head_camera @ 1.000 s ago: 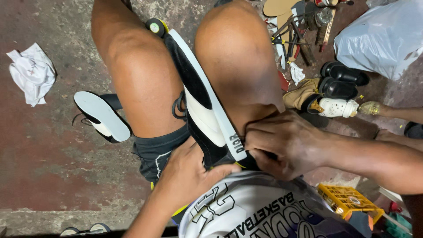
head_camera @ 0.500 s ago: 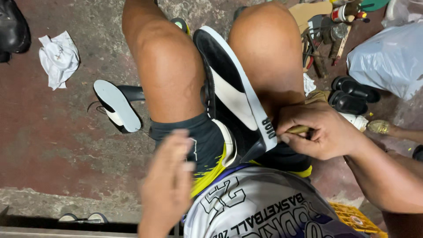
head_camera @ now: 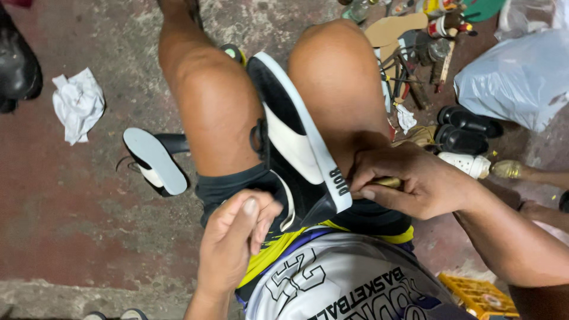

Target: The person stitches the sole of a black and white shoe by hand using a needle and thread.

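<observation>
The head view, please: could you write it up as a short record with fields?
held item: black and white shoe clamped between the knees, sole edge up
right hand: grips a yellowish tool handle against the shoe's heel
left hand: fingers lifted beside the heel, holding nothing visible
floor left: second shoe, crumpled cloth
floor right: tools, white bag

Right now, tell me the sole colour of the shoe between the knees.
White, head view: shoe.
</observation>
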